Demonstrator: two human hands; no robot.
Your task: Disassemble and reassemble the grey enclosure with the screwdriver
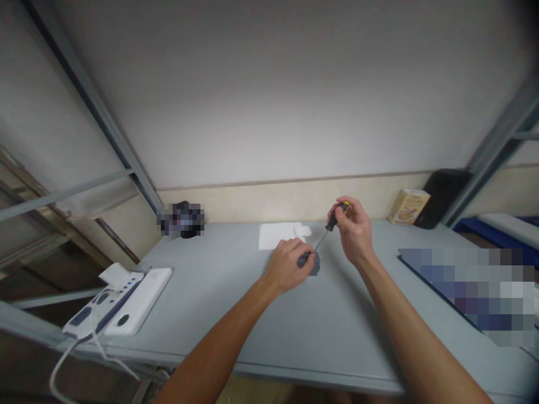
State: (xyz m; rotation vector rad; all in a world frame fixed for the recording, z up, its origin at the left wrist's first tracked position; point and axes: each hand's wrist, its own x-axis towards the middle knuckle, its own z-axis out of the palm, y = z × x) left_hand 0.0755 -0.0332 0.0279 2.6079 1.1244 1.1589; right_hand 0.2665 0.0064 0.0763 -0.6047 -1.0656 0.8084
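My right hand (pixel 352 227) is closed around the black and yellow handle of a screwdriver (pixel 332 220). Its thin metal shaft slants down to the left, and the tip reaches a small dark grey part (pixel 314 266) on the desk. My left hand (pixel 290 262) grips this part from the left, fingers bent over it and thumb at its near side. The part has a black ribbed area beside the fingers; much of it is hidden, so I cannot tell its kind. Just behind lie a white sheet of paper (pixel 275 235) and a small white object (pixel 302 230).
On the grey desk (pixel 295 331), a power strip (pixel 105 306) with cables and a white power bank (pixel 141 300) lie left. A dark blurred object (pixel 183 220) stands back left. Back right are a yellow box (pixel 408 206) and a black case (pixel 444 196); a pixelated flat item (pixel 467 292) lies right.
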